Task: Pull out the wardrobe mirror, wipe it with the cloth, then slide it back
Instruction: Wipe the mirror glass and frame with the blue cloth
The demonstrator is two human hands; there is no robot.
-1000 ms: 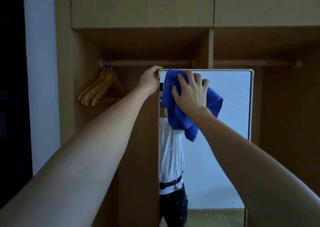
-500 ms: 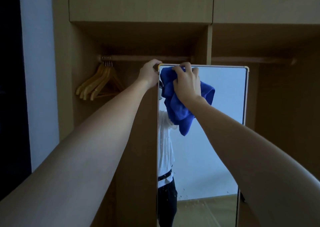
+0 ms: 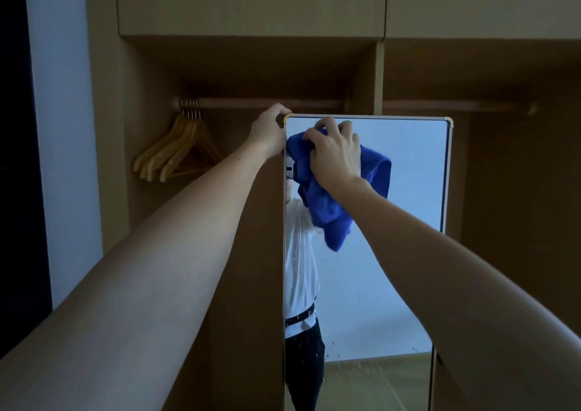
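The tall wardrobe mirror [image 3: 408, 209] with a thin gold frame stands pulled out in front of the open wardrobe. My left hand [image 3: 268, 131] grips its top left corner, fingers curled over the upper edge. My right hand [image 3: 334, 154] holds a bunched blue cloth [image 3: 333, 212] against the glass near the top left; the cloth hangs down below my wrist. The glass reflects a person in a white shirt and dark trousers, and small specks show low on the mirror.
Several wooden hangers [image 3: 176, 156] hang on the rail [image 3: 261, 104] in the left compartment. A vertical divider [image 3: 377, 77] splits the wardrobe, with a second rail [image 3: 456, 106] on the right. Closed upper cupboards [image 3: 251, 2] run above. A pale wall [image 3: 63, 127] lies left.
My right hand with the cloth has moved up the glass to just under the mirror's top edge. My left hand has kept its grip on the corner.
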